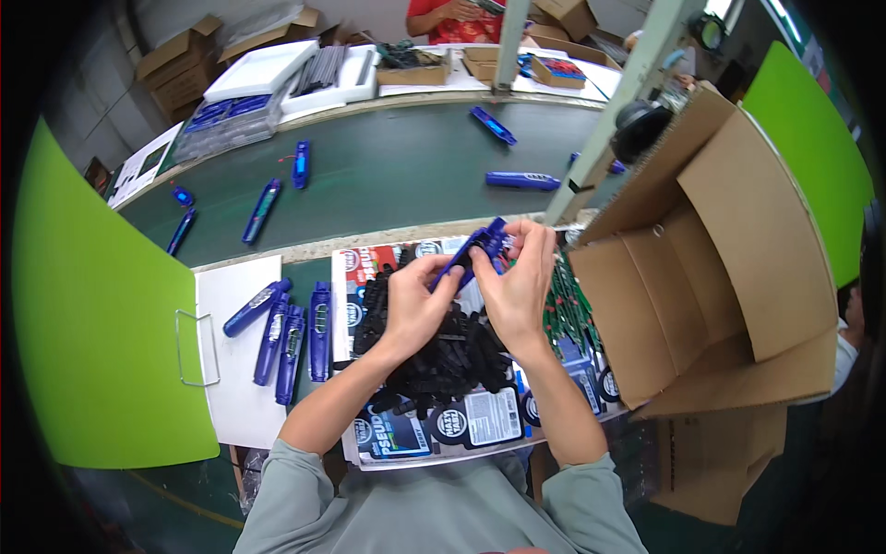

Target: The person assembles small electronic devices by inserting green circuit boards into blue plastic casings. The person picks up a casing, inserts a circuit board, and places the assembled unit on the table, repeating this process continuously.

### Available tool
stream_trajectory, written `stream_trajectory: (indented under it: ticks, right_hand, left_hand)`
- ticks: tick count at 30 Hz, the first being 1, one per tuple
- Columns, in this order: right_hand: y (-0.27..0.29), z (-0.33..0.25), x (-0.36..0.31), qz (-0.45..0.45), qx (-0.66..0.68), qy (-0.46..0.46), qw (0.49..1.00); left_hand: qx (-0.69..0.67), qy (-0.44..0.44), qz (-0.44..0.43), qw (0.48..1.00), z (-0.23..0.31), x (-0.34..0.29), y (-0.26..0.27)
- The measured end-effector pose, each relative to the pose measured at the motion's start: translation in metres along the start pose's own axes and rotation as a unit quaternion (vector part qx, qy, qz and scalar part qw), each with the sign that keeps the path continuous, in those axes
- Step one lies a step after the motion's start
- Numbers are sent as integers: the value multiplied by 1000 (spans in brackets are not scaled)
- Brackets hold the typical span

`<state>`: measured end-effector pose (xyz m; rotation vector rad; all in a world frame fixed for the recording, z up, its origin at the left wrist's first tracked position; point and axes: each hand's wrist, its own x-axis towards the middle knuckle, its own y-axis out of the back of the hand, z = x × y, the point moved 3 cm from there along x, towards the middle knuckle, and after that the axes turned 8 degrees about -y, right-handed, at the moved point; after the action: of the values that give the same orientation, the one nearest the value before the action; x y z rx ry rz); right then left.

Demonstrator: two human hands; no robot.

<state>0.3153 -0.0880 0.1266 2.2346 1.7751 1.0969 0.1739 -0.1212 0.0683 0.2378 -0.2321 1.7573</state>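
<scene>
Both hands hold a blue elongated plastic casing (486, 238), tilted with its far end up to the right. My left hand (417, 303) grips the lower end between thumb and fingers. Higher up, my right hand (519, 288) has its thumb pressed into the casing's open side and its fingers round the edge. Beneath my hands lies a heap of small black plastic parts (443, 365) on a printed sheet (489, 417). Thin green strips with red bits (568, 305) lie beside my right forearm. Several blue casings (319, 332) rest left of the heap.
An open cardboard box (711, 286) stands close on the right. Ahead, a green conveyor belt (369, 157) carries scattered blue casings. A metal post (628, 102) rises at the right. Green panels (101, 323) flank the station. Across the belt is a person in red (452, 20).
</scene>
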Motion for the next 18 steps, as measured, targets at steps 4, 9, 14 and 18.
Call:
stream_trajectory:
  ticks: [4,9,14,18]
  right_hand:
    - [5,24,0,-50,146,-96,983]
    - [34,68,5,-182,290,-151,928]
    - [85,150,36,-105,-46,-142,983]
    - [71,162,39,-197,-110,-130,965]
  left_hand:
    - [140,-165,13,976,15,-6,2]
    - [-18,29,-28,999,13,-17,6]
    - [-64,51,-35,996,5,-19,23]
    - [-69,60,-44,995,7,-23,22]
